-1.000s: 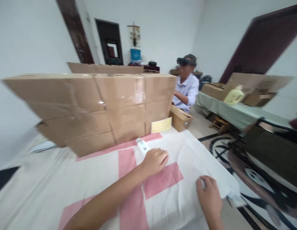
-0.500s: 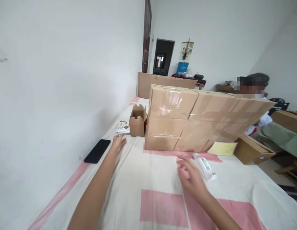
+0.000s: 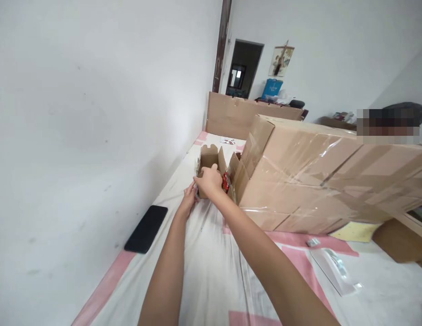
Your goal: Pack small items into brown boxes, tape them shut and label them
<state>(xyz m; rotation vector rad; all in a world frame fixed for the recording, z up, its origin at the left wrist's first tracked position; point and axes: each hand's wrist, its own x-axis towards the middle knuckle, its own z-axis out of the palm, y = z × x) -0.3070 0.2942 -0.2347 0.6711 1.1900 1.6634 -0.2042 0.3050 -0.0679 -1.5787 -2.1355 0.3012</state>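
A small open cardboard box [image 3: 209, 158] stands on the cloth-covered table, flaps up. My right hand [image 3: 210, 179] is closed over its near wall, fingertips at the opening and covering part of the inside. Close by at the box's left near corner, my left hand [image 3: 189, 195] has its fingers closed at a whitish printed packet [image 3: 196, 168], which is mostly hidden between hand and box. Red wrapped goods [image 3: 225, 182] show to the right of the box, beside a brown cardboard flap.
A wall of taped cartons [image 3: 292, 176] stands at the right. A black phone [image 3: 147, 229] lies by the white wall. A white device [image 3: 335, 270], a yellow sheet [image 3: 355, 231] and a cardboard panel [image 3: 254, 115] are also there. A person is behind the cartons.
Both hands have reached forward to the small box; my right hand came across from beside the white device. The packet left of the box no longer lies flat. The view has shifted left.
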